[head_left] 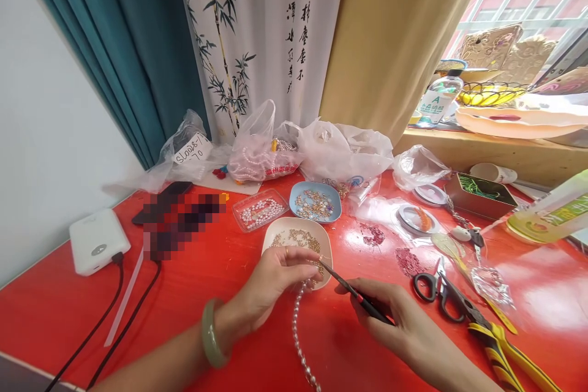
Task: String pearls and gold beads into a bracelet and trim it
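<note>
My left hand (275,275), with a green bangle (214,334) at the wrist, pinches the upper end of a pearl bead strand (298,334) over a cream dish (297,223). The strand hangs in a curve toward the front of the table. In my right hand (390,306) is a slim black pointed tool (362,302) with a red mark; whether it is tweezers or fine pliers I cannot tell. Its tip meets the left fingertips, where a thin wire-like piece sticks out. Small gold beads lie in the dish, partly hidden by my left hand.
Behind stand a blue dish (339,208) of mixed beads and a clear tray (239,220) of pearls. Scissors (443,291) and yellow-black pliers (487,331) lie right. A white power bank (98,242) with cables is left. Plastic bags (344,150) line the back; a bottle (551,211) stands right.
</note>
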